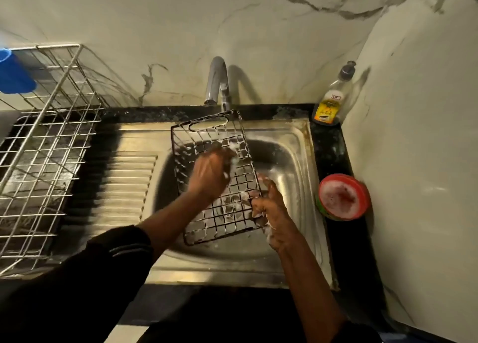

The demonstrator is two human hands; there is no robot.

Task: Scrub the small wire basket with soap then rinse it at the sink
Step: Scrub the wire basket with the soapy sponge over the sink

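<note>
"Hanging over the sink point(285, 131), mid-frame, is that the small wire basket point(227, 208)?" asks the first.

"Yes. It's dark, tilted and flecked with foam, and its top edge comes just below the tap point(218, 81)."

"And the hands?"

"The right hand point(269, 208) is soapy and grasps the basket's lower right edge, with the fingers curled round the wire. The left hand point(209, 177) is inside the basket against the mesh. It is blurred, so I cannot tell whether it clasps anything."

"What about the surface?"

"It's a black surface point(331, 146) that frames the steel sink, which has a ribbed drainboard point(124, 187) to its left. At the right edge sits a red-rimmed tub point(341, 196) with pinkish foam in it. Above that, in the corner, a soap bottle point(329, 102) with a yellow label stands upright."

"And on the left of the frame?"

"A large silver dish rack point(44, 148) stands there, and a blue cup point(14, 76) sits on its upper left corner."

"The room?"

"It's dim. A pale marble wall point(258, 32) with dark veins runs behind the tap and turns down the right side."
</note>
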